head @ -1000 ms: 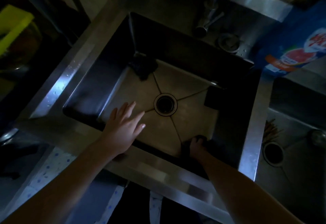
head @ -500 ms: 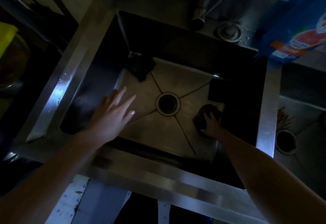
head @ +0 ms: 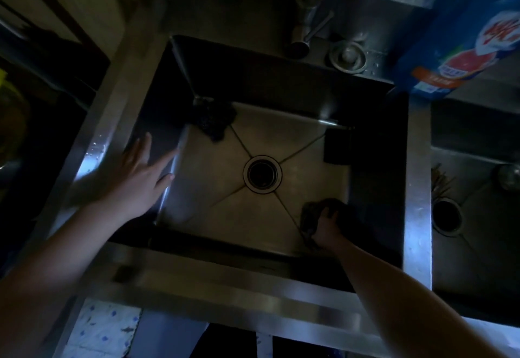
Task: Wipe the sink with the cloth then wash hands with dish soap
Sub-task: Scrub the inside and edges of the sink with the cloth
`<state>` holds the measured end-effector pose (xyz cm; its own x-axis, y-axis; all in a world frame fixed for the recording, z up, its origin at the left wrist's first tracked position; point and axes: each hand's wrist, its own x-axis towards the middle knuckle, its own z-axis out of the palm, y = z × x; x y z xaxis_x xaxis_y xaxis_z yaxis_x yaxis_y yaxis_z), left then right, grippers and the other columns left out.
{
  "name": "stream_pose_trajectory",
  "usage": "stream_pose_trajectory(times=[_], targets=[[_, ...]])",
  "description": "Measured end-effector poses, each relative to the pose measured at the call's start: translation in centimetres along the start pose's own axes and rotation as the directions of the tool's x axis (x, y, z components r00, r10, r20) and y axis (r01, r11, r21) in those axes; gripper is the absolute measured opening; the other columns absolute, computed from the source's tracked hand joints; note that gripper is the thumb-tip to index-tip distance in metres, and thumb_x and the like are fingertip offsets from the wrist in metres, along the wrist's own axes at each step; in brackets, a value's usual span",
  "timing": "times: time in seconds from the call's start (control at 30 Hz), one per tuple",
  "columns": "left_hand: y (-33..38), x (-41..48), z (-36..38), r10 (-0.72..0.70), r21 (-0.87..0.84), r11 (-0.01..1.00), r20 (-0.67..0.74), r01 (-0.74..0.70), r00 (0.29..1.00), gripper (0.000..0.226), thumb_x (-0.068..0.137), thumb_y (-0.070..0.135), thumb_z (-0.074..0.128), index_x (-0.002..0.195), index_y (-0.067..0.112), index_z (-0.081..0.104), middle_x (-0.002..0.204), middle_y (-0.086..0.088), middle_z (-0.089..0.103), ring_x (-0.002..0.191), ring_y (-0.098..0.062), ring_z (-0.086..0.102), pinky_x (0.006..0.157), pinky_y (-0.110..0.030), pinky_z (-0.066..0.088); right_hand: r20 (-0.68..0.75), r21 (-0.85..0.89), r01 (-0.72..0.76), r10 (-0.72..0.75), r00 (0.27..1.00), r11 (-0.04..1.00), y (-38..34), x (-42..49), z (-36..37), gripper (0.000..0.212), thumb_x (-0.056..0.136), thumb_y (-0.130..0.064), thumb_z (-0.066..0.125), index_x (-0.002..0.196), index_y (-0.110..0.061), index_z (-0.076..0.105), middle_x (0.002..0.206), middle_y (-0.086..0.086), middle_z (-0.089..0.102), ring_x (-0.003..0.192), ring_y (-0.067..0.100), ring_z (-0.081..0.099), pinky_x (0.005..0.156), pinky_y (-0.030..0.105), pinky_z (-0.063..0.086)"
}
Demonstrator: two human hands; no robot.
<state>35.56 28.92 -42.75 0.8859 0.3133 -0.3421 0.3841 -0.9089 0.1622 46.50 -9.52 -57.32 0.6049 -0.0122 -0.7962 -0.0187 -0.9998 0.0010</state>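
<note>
A square steel sink (head: 213, 266) fills the middle of the dim view, its round drain (head: 262, 174) at the centre. My right hand (head: 326, 226) is down in the near right corner of the basin and grips a dark cloth (head: 312, 214) against the floor. My left hand (head: 138, 177) hovers with fingers spread over the sink's left wall and rim, holding nothing. A blue dish soap pack (head: 464, 36) with a red and white label stands at the back right.
A faucet (head: 305, 19) rises behind the basin, a round metal fitting (head: 348, 56) beside it. A dark scourer (head: 213, 121) lies in the far left corner, a black block (head: 337, 146) against the right wall. A second basin with its drain (head: 447, 217) sits to the right.
My right hand slid the cloth along the right side of the basin floor, out towards the right wall and back to the near right corner. My left hand drifted left over the rim.
</note>
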Motion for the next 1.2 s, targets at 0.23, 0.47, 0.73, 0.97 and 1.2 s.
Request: stream_pose_trajectory(times=[0.23,0.47,0.73,0.97,1.2], targets=[[-0.7,-0.2,-1.2,0.035,0.002,0.999,-0.094,-0.035,0.995,0.052,0.092,0.030,0.053,0.142,0.025,0.038,0.157,-0.018,0.004,0.144,-0.035,0.005,0.112,-0.055,0.020,-0.049,-0.069,0.159,-0.162,0.986,0.985,-1.6,1.6,-1.9,0.085,0.090,-0.002,0.051,0.153,-0.022,-0.003,0.160,0.007,-0.016,0.146,0.042,-0.003,0.118,0.050,0.020],[-1.5,0.2,-1.2,0.000,0.035,0.999,-0.082,0.003,0.997,0.054,0.091,0.031,0.054,0.142,0.025,0.038,0.156,-0.022,0.008,0.142,-0.041,0.013,0.113,-0.053,0.020,0.040,-0.209,0.399,-0.400,0.916,0.893,-4.9,0.9,-0.1,0.072,0.095,-0.002,0.044,0.153,-0.022,0.008,0.162,0.002,-0.009,0.147,0.040,0.004,0.119,0.045,0.020],[-1.6,0.7,-0.6,0.000,-0.016,1.000,-0.115,-0.002,0.993,0.052,0.088,0.021,0.061,0.138,0.016,0.046,0.152,-0.030,0.013,0.139,-0.046,0.018,0.112,-0.055,0.020,0.079,-0.510,0.317,-0.324,0.943,0.800,-0.1,-0.2,-0.9,0.082,0.090,-0.034,0.055,0.153,-0.018,0.005,0.162,0.008,-0.001,0.146,0.041,-0.005,0.119,0.052,0.005],[-2.1,0.6,0.1,-0.034,-0.087,0.996,-0.136,0.022,0.990,0.055,0.091,0.030,0.054,0.142,0.029,0.034,0.157,-0.016,0.002,0.141,-0.041,0.017,0.112,-0.056,0.025,-0.090,-0.445,0.140,-0.199,0.976,0.885,-0.7,3.9,-7.3,0.065,0.086,-0.020,0.062,0.142,-0.006,0.031,0.157,0.025,-0.008,0.146,0.043,0.000,0.119,0.042,0.020],[-1.5,0.7,0.1,-0.049,-0.030,0.999,-0.138,0.046,0.989,0.055,0.089,0.033,0.057,0.141,0.026,0.039,0.156,-0.021,0.008,0.140,-0.043,0.016,0.111,-0.058,0.023,-0.048,-0.278,0.145,-0.164,0.985,0.950,-0.4,2.6,-5.9,0.079,0.087,-0.007,0.060,0.150,-0.011,0.012,0.157,0.024,0.000,0.143,0.044,0.015,0.116,0.045,0.026]])
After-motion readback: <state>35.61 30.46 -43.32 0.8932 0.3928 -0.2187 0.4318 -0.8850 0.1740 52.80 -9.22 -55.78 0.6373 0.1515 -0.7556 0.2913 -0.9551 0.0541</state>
